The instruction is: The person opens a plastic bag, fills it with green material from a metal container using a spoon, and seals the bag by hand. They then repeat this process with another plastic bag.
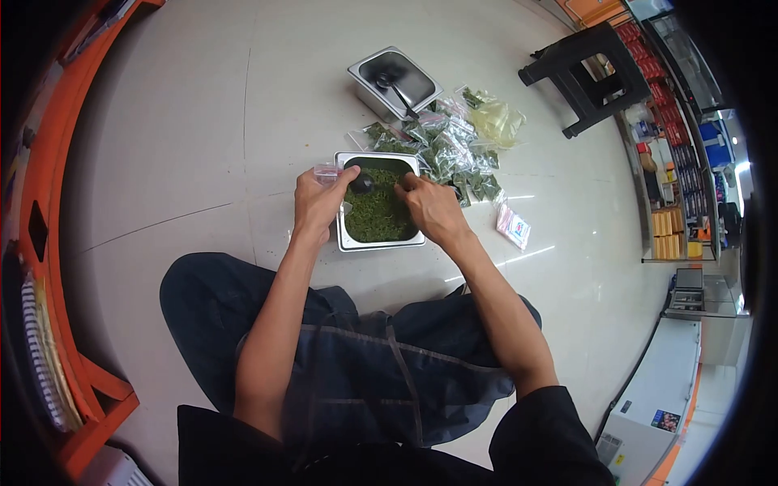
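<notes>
In front of my folded legs, a steel food pan [343, 237] stands on the floor, filled with chopped green herbs [379, 212]. My left hand [318, 202] is at the pan's left rim, closed on a small clear zip bag [326, 172] with a reddish top strip. Near the left thumb, the dark rounded end of a tool, perhaps a spoon [362, 184], rests on the herbs. My right hand [433, 208] reaches over the right rim, its fingers curled together at the herbs. What those fingers hold, if anything, is hidden.
Beyond the pan lies a pile of small filled bags [450, 146], with a yellowish plastic bag [496, 123]. A second steel pan [374, 99] holds a black spoon [397, 95]. A pack of bags [512, 226] lies right; a black stool [596, 77] stands farther off. Orange shelving [49, 162] borders the left.
</notes>
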Demonstrator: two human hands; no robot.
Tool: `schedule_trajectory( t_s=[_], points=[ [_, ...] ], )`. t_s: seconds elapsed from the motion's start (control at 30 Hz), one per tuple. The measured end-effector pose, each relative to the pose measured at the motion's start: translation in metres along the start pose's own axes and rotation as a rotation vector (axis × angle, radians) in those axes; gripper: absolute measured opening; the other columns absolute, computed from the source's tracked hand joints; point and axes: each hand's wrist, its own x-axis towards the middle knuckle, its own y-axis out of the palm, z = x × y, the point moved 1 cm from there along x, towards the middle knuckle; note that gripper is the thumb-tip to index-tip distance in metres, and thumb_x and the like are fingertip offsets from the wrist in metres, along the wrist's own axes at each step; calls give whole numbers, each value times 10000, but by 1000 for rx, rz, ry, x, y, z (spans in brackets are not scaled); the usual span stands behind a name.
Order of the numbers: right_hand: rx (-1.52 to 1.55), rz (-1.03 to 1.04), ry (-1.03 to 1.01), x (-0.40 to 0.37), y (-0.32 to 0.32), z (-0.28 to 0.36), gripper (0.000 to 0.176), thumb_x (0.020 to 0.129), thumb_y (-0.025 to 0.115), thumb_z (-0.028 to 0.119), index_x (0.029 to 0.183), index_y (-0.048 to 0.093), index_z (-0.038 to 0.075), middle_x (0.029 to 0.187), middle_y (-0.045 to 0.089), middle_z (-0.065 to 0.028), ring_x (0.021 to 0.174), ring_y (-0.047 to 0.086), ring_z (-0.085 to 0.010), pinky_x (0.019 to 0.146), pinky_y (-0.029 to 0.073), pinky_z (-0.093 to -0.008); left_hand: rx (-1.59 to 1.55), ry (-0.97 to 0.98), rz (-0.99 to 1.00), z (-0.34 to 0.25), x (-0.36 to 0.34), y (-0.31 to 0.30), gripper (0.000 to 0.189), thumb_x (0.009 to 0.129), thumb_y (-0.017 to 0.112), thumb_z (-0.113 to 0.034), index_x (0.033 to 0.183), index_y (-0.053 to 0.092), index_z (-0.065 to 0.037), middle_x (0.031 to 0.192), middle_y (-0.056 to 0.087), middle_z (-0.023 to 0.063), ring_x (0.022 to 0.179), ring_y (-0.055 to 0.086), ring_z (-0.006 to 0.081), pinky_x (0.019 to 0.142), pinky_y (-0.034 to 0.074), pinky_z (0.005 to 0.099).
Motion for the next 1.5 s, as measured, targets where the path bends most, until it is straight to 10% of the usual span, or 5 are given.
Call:
schedule_trajectory(
  t_s=[0.2,0.33,0.4,0.7,1.5],
  points=[
    [-42,38,-5,-10,-14,-20,163,872,575,91,833,693,-15,914,697,-163,775,711,-361,661,573,-466,-17,20,-16,2,1,3,374,801,839,-294,923,692,28,802,660,55,720,588,137,670,474,308],
    [-39,-46,151,-8,-14,-15,229,962,548,114,1041,762,98,968,692,-127,844,697,-349,682,557,-467,-24,15,13,6,4,3,400,788,842,-309,924,696,39,797,677,76,731,603,150,690,485,314],
    [-46,-28,45,-7,-6,-11,143,837,567,59,786,685,-3,897,692,-189,777,706,-373,648,565,-462,-31,22,15,7,3,4,408,784,844,-314,927,698,39,804,682,82,734,609,156,691,489,318],
    [-138,54,153,-17,-11,-9,141,785,610,74,699,700,8,724,674,-228,705,714,-376,615,574,-450,-1,30,1,4,1,5,415,776,848,-317,923,702,43,858,715,123,775,654,187,730,517,341],
    [441,89,273,-5,-8,-20,184,825,658,146,913,769,29,792,686,-261,797,691,-423,778,559,-502,-70,98,89,-3,-5,9,339,825,836,-273,924,661,-1,722,579,-6,601,506,71,523,407,244]
  ],
)
